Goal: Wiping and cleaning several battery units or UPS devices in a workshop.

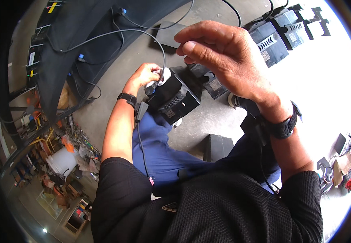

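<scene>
A black battery-like case (187,106) with a ribbed carrying handle (173,101) stands between my knees. At its far left edge my left hand (145,75) is closed on a crumpled white cloth (165,75); part of the cloth is hidden under my fingers. A dark cable plug (151,89) sits just below that hand, against the case, and a grey cable (162,50) arches down beside it. Raised nearer the camera, my right hand (228,60) has loosely bent fingers with the thumb apart. Nothing shows in it.
More black cases with handles (271,42) line up at the far right. Cables with blue plugs (81,58) hang across a dark panel (86,28) at left. A dark block (218,148) rests between my legs. A white bucket (62,163) stands among clutter at lower left.
</scene>
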Motion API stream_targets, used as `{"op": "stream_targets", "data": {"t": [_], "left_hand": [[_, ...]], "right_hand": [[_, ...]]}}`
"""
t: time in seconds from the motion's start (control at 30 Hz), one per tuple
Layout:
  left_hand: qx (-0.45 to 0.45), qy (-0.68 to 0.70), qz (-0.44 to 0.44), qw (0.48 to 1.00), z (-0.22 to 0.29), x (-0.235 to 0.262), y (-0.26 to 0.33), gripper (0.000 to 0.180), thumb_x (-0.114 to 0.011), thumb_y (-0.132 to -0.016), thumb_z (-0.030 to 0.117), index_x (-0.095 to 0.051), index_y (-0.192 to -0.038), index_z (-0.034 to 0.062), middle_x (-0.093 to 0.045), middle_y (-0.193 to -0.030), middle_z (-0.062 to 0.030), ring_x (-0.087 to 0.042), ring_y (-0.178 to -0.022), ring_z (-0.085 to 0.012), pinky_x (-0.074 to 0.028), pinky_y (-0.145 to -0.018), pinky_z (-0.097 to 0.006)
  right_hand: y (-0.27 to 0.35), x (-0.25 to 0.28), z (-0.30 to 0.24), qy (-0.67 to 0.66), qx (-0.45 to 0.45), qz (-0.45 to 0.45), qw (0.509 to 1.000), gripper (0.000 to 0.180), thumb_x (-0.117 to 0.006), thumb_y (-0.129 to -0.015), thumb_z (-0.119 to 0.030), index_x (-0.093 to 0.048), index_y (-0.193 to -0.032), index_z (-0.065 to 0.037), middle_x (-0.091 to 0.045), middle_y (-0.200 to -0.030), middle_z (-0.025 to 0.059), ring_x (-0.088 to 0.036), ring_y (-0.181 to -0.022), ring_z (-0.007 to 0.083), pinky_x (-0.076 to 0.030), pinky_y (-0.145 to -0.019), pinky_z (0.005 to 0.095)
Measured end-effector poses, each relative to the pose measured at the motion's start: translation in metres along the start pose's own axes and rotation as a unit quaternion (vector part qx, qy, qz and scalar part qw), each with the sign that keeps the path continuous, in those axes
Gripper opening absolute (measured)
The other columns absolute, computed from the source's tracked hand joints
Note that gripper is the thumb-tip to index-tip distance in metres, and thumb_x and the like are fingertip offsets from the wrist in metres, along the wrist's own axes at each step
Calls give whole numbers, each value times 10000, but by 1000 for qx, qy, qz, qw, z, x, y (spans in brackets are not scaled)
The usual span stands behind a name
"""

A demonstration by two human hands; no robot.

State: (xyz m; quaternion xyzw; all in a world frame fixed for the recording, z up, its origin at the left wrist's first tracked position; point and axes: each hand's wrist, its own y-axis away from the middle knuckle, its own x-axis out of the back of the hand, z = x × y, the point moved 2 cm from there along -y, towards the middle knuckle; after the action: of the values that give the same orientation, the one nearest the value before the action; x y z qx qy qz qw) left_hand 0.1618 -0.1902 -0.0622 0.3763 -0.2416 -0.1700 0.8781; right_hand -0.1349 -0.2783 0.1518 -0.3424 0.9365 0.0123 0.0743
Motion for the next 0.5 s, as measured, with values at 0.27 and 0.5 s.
{"op": "stream_targets", "data": {"t": [0.27,0.5], "left_hand": [[-8,11,83,996,20,-13,-16,309,-852,-718,205,-674,-902,31,-665,-806,-30,-587,-754,-121,-466,-704,-297],[17,-22,45,999,12,-8,-5,311,-794,-740,116,-696,-1025,40,-697,-890,-59,-625,-787,-134,-500,-721,-307]], "right_hand": [[0,7,3,-10,1,-5,1000,271,-609,-978,-191,-651,-1161,4,-697,-1009,84,-680,-971,149,-555,-875,288],[-4,11,2,-28,-34,-30,999,268,-603,-983,-161,-620,-1180,19,-691,-997,90,-652,-954,131,-529,-862,272]]}}
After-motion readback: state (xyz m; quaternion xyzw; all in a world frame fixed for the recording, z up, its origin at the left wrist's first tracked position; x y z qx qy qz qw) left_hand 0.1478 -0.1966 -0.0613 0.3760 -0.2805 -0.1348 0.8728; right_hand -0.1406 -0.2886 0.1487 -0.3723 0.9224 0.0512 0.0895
